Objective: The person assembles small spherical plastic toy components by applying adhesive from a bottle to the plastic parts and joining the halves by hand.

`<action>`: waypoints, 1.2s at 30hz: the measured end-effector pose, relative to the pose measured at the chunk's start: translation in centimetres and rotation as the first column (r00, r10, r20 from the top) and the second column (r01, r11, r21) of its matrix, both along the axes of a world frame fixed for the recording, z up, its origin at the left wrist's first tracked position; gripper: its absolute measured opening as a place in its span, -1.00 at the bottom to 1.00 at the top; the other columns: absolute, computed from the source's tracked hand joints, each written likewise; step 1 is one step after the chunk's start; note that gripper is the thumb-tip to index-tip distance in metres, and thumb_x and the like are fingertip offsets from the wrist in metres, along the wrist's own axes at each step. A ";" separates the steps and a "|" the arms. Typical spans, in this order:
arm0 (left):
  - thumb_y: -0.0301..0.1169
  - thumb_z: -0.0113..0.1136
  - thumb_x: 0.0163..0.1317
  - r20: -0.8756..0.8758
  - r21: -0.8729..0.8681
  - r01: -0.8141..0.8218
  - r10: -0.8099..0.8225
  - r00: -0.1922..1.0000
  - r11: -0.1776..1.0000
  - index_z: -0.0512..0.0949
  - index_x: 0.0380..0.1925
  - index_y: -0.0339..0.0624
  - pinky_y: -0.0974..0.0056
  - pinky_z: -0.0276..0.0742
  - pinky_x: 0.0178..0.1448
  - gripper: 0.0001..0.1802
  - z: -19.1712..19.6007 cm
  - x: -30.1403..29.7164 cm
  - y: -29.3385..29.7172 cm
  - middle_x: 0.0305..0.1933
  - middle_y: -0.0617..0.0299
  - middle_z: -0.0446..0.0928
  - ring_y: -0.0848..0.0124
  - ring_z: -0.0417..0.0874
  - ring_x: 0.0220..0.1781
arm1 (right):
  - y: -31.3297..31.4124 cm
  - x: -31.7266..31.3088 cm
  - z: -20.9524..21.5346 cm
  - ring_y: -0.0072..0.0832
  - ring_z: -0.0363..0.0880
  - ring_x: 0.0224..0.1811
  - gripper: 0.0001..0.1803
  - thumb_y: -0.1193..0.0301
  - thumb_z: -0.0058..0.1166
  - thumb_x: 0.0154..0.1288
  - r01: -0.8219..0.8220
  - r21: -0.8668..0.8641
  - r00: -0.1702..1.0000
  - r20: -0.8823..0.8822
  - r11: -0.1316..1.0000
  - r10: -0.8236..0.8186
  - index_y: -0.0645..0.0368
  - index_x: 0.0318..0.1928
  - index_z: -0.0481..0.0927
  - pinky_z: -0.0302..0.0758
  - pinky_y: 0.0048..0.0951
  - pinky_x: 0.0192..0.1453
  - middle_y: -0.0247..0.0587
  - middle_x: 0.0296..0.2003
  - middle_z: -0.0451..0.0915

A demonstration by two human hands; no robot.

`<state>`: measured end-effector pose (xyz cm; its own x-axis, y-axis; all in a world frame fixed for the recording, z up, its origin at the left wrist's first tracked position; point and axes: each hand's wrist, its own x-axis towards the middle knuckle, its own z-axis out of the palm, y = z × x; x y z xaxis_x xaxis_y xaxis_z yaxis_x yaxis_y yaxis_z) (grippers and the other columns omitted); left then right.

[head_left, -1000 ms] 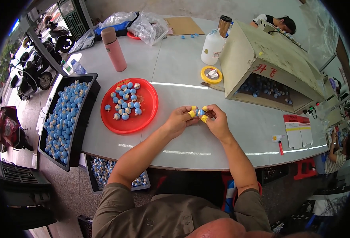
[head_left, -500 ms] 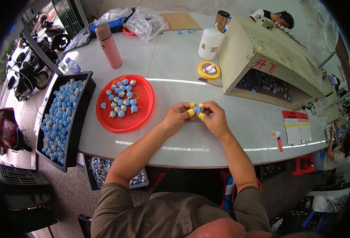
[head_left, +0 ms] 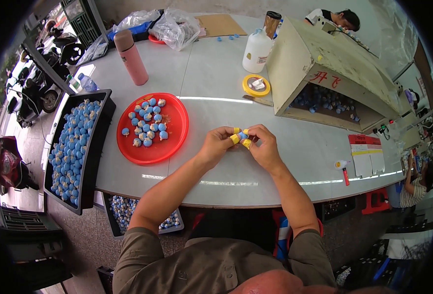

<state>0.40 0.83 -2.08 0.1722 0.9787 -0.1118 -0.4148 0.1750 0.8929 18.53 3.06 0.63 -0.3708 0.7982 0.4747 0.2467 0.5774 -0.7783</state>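
Note:
Just above the middle of the grey table [head_left: 216, 179], a small blue ball-shaped piece [head_left: 242, 135] is pinched between my two hands. My left hand [head_left: 218, 144] grips it from the left with thumb and forefinger. From the right, my right hand [head_left: 263, 147] closes on the same piece. Yellow tape wraps the thumb and forefinger tips of both hands. The fingers cover much of the piece. Left of my hands, a round red tray [head_left: 175, 144] holds several similar blue balls [head_left: 148, 126] with pale tips.
A black crate [head_left: 99, 142] full of blue pieces stands at the left. A pink flask [head_left: 133, 61], a white bottle [head_left: 256, 51] and a yellow tape roll [head_left: 248, 89] are farther back. At right are a beige open-fronted box [head_left: 295, 63] and a small red-and-white tube [head_left: 345, 175].
Both hands stay together on the blue piece, with the fingers shifting slightly around it. The whole view has moved a little.

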 end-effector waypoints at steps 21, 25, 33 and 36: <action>-0.26 0.08 0.40 0.157 -0.153 0.143 -0.119 0.980 0.978 0.41 -0.05 -0.33 0.27 0.65 -0.08 -0.67 1.4 1.5 -0.1 -0.13 0.10 0.55 0.38 0.65 -0.16 | 0.0 0.4 -1.2 -0.76 0.33 -0.42 -0.70 0.27 0.32 0.26 0.083 -0.385 0.994 -0.037 0.919 -0.105 0.19 -0.27 0.50 0.35 -0.67 -0.33 -0.52 -0.45 0.45; -0.32 0.12 0.37 0.171 -0.139 0.084 -0.060 0.984 0.987 0.44 -0.11 -0.36 0.29 0.67 -0.15 -0.72 1.5 0.7 -0.6 -0.20 0.09 0.57 0.36 0.68 -0.27 | 0.3 0.2 -2.1 -0.75 0.34 -0.36 -0.69 0.23 0.26 0.32 0.030 -0.384 0.998 -0.031 0.923 -0.045 0.19 -0.26 0.48 0.37 -0.63 -0.23 -0.50 -0.42 0.43; -0.45 0.12 0.35 0.086 -0.124 -0.068 0.079 0.993 0.990 0.47 -0.15 -0.43 0.32 0.69 -0.14 -0.79 0.9 1.5 -0.7 -0.21 0.06 0.59 0.38 0.68 -0.26 | -0.2 -1.1 -1.8 -0.70 0.33 -0.29 -0.74 0.32 -0.12 0.53 0.045 -0.540 0.988 -0.100 0.840 -0.117 0.19 -0.32 0.44 0.36 -0.60 -0.16 -0.46 -0.36 0.41; -0.44 0.14 0.35 0.101 -0.087 -0.011 0.019 0.995 0.996 0.47 -0.13 -0.44 0.32 0.69 -0.10 -0.77 1.3 2.2 -0.3 -0.20 0.06 0.59 0.38 0.68 -0.24 | -0.3 -0.6 -1.3 -0.70 0.34 -0.30 -0.76 0.34 -0.11 0.52 0.097 -0.497 0.980 -0.102 0.862 -0.169 0.20 -0.32 0.45 0.36 -0.60 -0.18 -0.45 -0.37 0.43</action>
<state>2.59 0.58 -0.83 0.1724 0.9687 -0.1788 -0.5061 0.2428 0.8276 17.92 2.80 -0.66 -0.2041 0.9777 0.0503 0.1642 0.0848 -0.9828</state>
